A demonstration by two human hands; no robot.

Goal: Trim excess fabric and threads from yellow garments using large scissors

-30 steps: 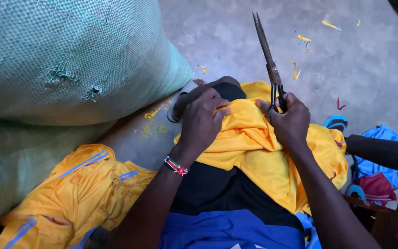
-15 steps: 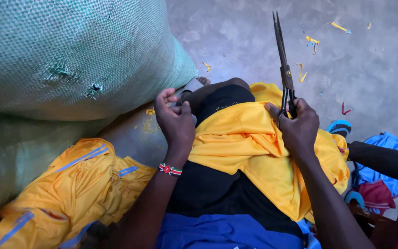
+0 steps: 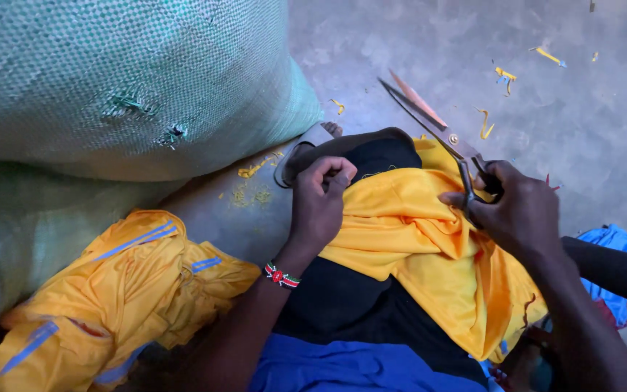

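Across the lap, at the centre of the view, a yellow cloth (image 3: 415,232) is draped over a dark trouser leg; its upper edge is pinched by the left hand (image 3: 318,203), whose fingers are curled together on the fabric; a beaded wristband (image 3: 281,276) is worn at that wrist. At 3 o'clock of the cloth the right hand (image 3: 513,210) is closed around the handles of a pair of scissors (image 3: 437,127), whose blades are parted and pointed toward 11 o'clock above the concrete floor (image 3: 582,123); yellow scraps (image 3: 503,74) are scattered on that floor at 1 o'clock. At 10 o'clock a large green woven sack (image 3: 110,80) is seen; at 8 o'clock another yellow garment with blue stripes (image 3: 110,290) is heaped.
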